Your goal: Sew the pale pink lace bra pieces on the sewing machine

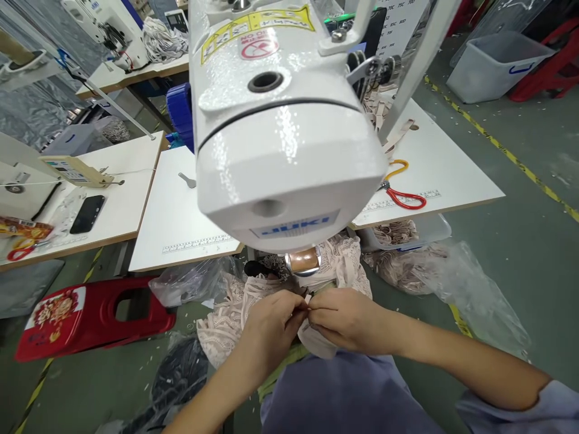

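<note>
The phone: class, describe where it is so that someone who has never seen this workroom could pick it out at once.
From the big white sewing machine at top centre, go left past its white tabletop to the next table. Near that table's front edge lies the phone, its flat, black, rounded rectangle unlike the raised cream control panel just beyond it.

Scissors [406,201] were laid on the worktop [456,169], right of the sewing machine [289,169]; on the table [120,208] at left, a phone [87,214] was placed. Fabric [224,336] was heaped before the machine, with a stool [97,313] to its left.
</note>
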A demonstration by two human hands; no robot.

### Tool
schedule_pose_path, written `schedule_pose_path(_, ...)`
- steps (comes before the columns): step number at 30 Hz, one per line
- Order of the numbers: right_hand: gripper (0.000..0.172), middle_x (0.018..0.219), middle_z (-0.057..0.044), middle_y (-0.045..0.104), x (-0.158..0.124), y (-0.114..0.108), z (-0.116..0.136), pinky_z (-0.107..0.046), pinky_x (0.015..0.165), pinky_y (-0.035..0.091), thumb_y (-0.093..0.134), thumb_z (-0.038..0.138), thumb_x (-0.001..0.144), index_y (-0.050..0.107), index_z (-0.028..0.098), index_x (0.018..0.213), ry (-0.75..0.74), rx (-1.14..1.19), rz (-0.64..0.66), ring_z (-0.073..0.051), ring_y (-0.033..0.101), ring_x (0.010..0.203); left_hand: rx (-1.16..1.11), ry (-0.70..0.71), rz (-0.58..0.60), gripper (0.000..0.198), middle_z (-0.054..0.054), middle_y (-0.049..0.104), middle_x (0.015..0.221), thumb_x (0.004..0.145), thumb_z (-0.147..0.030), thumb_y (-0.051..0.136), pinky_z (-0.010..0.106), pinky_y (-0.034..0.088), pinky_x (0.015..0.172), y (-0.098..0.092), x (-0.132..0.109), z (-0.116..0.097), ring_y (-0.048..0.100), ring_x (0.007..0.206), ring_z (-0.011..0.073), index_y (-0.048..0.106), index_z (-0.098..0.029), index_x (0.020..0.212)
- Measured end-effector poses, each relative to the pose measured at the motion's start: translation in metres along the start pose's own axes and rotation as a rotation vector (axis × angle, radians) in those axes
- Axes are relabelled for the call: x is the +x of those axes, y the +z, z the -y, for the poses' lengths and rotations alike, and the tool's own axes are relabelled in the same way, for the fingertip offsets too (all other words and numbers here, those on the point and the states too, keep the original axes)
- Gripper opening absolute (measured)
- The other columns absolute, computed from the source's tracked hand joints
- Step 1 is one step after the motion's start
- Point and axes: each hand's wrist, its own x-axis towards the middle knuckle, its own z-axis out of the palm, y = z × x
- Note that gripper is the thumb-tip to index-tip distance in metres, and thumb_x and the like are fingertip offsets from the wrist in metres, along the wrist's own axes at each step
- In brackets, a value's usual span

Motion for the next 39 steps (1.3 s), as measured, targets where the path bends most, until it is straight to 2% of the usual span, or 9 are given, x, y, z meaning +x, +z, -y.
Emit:
schedule_pose_path(3,0.031,0.072,-0.005,0.061,0.001,0.008,-0.002,-0.029,0.060,0.042,0.038,0.017,0.099,0.062,0.016,0.078,0.098,0.062,-0.054,-0.017,0.053,0.067,-0.010,-0.116,0.036,0.017,0.003,0.063,0.075,0.090,-0.015,0.049,0.028,0.044,0.062,0.005,0.008,0.002,0.059,0.069,0.0183,0.059,-0.019,0.077)
schedule_pose_path(5,0.027,0.073,-0.004,0.063,0.002,0.012,-0.002,-0.027,0.062,0.045,0.043,0.018,0.098,0.062,0.017,0.080,0.198,0.202,-0.124,-0.016,0.057,0.069,-0.145,-0.220,0.020,0.015,0.004,0.062,0.081,0.088,-0.018,0.050,0.029,0.045,0.065,0.012,0.012,0.002,0.058,0.075,0.0190,0.058,-0.020,0.076)
schedule_pose_path(9,0.017,0.083,-0.004,0.071,0.004,0.011,0.002,-0.023,0.070,0.051,0.051,0.019,0.095,0.066,0.019,0.086,0.325,0.411,-0.263,-0.015,0.065,0.079,-0.632,-0.409,-0.172,0.012,0.003,0.062,0.081,0.088,-0.028,0.052,0.027,0.049,0.065,0.032,0.011,-0.003,0.059,0.073,0.0167,0.057,-0.020,0.081)
schedule_pose_path(11,0.016,0.089,-0.004,0.073,0.005,0.009,0.005,-0.024,0.073,0.053,0.052,0.018,0.094,0.067,0.021,0.090,0.344,0.413,-0.278,-0.015,0.068,0.083,-0.698,-0.424,-0.283,0.015,0.002,0.064,0.079,0.090,-0.030,0.052,0.027,0.050,0.067,0.040,0.009,-0.007,0.061,0.073,0.0161,0.060,-0.019,0.084)
schedule_pose_path(19,0.017,0.095,-0.004,0.076,0.005,0.000,0.011,-0.024,0.075,0.053,0.054,0.019,0.092,0.070,0.021,0.093,0.428,0.401,-0.196,-0.015,0.070,0.085,-0.141,-0.096,-0.454,0.026,0.000,0.063,0.068,0.097,-0.027,0.048,0.023,0.047,0.059,0.044,0.004,0.002,0.059,0.062,0.0131,0.060,-0.020,0.075)
schedule_pose_path(24,0.017,0.092,-0.004,0.076,0.010,-0.005,0.009,-0.025,0.078,0.053,0.055,0.022,0.092,0.072,0.021,0.092,0.497,0.484,-0.220,-0.016,0.070,0.086,-0.189,-0.033,-0.455,0.020,0.003,0.069,0.079,0.099,-0.021,0.047,0.024,0.052,0.065,0.043,0.006,0.003,0.066,0.073,0.0145,0.064,-0.020,0.088)
schedule_pose_path(28,0.024,0.082,-0.003,0.073,0.010,-0.016,0.000,-0.023,0.067,0.047,0.050,0.031,0.097,0.071,0.021,0.090,0.551,0.402,-0.184,-0.014,0.066,0.074,-0.192,-0.052,-0.471,0.017,0.002,0.068,0.077,0.096,-0.016,0.051,0.023,0.051,0.063,0.036,0.008,0.000,0.064,0.070,0.0138,0.064,-0.019,0.087)
schedule_pose_path(33,0.029,0.065,-0.001,0.060,0.013,-0.035,-0.008,-0.024,0.057,0.035,0.046,0.027,0.098,0.065,0.019,0.078,0.476,0.083,-0.122,-0.013,0.055,0.063,-0.051,0.237,-0.416,0.012,0.005,0.072,0.082,0.094,-0.011,0.056,0.022,0.054,0.066,0.020,0.010,-0.008,0.068,0.072,0.0142,0.065,-0.017,0.098)
schedule_pose_path(39,0.024,0.061,0.001,0.059,0.022,-0.051,-0.003,-0.022,0.055,0.032,0.053,0.027,0.092,0.066,0.018,0.074,0.560,0.335,0.029,-0.011,0.052,0.058,0.007,0.287,-0.398,0.012,0.005,0.074,0.084,0.095,-0.012,0.057,0.022,0.054,0.064,0.008,0.010,-0.011,0.069,0.071,0.0136,0.066,-0.017,0.100)
